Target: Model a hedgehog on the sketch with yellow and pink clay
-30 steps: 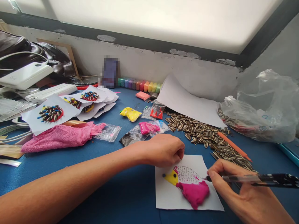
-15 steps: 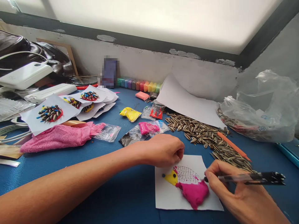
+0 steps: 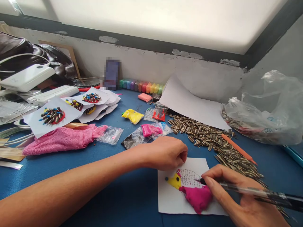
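A small white sheet of paper (image 3: 170,204) lies before me with a hedgehog-like figure on it. The figure has a yellow clay face (image 3: 174,182) with black dots for eye and nose. Pen squiggles fill its upper body, and a lump of magenta clay (image 3: 197,198) covers the lower part. My left hand (image 3: 168,152), its fingers curled closed, rests on the sheet's upper left edge; its fingertips are partly hidden. In my right hand (image 3: 233,189) is a black pen (image 3: 251,190), its tip at the squiggles' right side, just above the magenta clay.
Sunflower seeds (image 3: 201,132) lie in a heap beyond my right hand, with an orange stick (image 3: 239,148) on them. Clay packets, including a yellow one (image 3: 132,116), sit mid-table. Finished seed pictures (image 3: 53,116) and a pink cloth (image 3: 61,140) are left. A plastic bag (image 3: 272,116) stands right.
My right hand has shifted slightly left, bringing the pen tip from the clay's upper right edge onto the squiggled area; the pen's rear end has dipped. My left hand stays on the sheet.
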Demonstrator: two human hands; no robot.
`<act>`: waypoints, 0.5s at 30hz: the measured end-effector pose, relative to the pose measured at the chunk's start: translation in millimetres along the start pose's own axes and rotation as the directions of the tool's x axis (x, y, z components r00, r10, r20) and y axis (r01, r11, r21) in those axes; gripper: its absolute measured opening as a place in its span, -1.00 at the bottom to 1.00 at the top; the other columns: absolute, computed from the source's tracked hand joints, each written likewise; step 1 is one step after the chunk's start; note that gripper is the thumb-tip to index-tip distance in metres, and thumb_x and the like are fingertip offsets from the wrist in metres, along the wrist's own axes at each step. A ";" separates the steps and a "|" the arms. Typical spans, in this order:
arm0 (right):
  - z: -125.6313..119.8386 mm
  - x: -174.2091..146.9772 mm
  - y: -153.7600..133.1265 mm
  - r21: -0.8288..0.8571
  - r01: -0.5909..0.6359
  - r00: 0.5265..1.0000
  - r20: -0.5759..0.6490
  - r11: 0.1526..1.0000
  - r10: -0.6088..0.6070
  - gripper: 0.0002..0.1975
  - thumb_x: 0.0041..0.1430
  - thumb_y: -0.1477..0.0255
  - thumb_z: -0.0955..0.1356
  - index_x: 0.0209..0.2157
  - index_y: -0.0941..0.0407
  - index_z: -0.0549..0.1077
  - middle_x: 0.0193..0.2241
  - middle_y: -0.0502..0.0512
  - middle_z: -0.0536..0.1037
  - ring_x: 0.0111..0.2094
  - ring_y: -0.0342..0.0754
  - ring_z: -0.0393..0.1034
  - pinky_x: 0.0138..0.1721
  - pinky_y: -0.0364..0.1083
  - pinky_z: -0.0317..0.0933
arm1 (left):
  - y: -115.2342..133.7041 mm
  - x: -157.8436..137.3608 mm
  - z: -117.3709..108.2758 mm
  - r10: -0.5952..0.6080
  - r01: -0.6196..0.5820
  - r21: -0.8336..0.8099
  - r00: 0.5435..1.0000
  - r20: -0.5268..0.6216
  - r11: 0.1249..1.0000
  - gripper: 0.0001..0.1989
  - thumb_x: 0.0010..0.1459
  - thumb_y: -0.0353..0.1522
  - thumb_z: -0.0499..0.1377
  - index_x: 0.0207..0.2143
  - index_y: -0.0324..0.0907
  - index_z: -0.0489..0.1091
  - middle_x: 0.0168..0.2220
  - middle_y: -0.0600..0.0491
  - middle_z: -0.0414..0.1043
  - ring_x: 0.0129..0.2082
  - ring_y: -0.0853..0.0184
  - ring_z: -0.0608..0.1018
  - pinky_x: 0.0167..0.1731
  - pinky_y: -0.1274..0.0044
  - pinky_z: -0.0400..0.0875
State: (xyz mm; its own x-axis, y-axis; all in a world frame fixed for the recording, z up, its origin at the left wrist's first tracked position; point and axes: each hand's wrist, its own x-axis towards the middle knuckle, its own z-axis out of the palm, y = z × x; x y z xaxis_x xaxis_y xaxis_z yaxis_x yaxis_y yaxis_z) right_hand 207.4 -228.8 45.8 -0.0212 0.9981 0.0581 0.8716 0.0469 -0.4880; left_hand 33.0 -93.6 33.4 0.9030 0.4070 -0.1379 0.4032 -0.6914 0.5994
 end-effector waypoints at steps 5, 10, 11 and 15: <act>4.3 -1.1 -4.3 0.068 -0.040 0.993 -0.111 0.997 0.048 -0.74 0.18 0.25 0.28 -0.51 0.00 0.48 -0.57 -0.08 0.51 -0.53 -0.11 0.43 -0.45 -0.21 0.32 | 3.2 -4.6 -3.0 -0.015 0.015 0.015 1.000 -0.009 1.000 -0.72 0.12 -0.44 0.09 -0.09 -0.19 0.36 -0.18 0.03 0.48 -0.27 0.36 0.46 -0.38 0.56 0.25; 2.4 2.1 0.4 0.057 0.036 0.997 -0.065 0.998 -0.033 -0.78 0.18 0.30 0.30 -0.49 0.00 0.50 -0.56 -0.09 0.56 -0.52 -0.11 0.49 -0.49 -0.25 0.34 | 4.9 -6.8 -2.5 -0.048 0.048 0.026 0.999 -0.008 0.999 -0.79 0.14 -0.44 0.09 -0.15 -0.19 0.36 -0.15 0.01 0.43 -0.17 0.33 0.43 -0.22 0.53 0.30; 2.7 2.2 1.1 0.053 0.043 0.998 -0.058 0.998 -0.040 -0.79 0.19 0.31 0.30 -0.47 0.01 0.50 -0.54 -0.09 0.57 -0.51 -0.11 0.51 -0.49 -0.25 0.35 | 5.2 -6.7 -2.3 -0.054 0.054 0.024 0.999 -0.007 0.998 -0.82 0.13 -0.44 0.09 -0.18 -0.19 0.37 -0.16 0.02 0.43 -0.19 0.34 0.43 -0.22 0.53 0.30; 6.4 0.0 1.2 0.049 0.116 0.992 -0.057 0.992 -0.113 -0.84 0.22 0.35 0.30 -0.37 0.00 0.52 -0.49 -0.11 0.61 -0.48 -0.13 0.54 -0.48 -0.27 0.38 | 6.7 -5.8 -2.4 -0.059 0.060 0.013 0.998 -0.019 0.998 -0.88 0.13 -0.44 0.11 -0.25 -0.19 0.37 -0.19 0.05 0.42 -0.23 0.37 0.42 -0.27 0.55 0.28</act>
State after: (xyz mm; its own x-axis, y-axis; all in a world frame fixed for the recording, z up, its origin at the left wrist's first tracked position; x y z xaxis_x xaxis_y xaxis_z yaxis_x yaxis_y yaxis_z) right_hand 205.3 -228.5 39.6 -0.0917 0.9824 0.1628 0.8383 0.1644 -0.5198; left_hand 30.1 -99.2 40.1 0.8745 0.4583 -0.1585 0.4581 -0.6736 0.5800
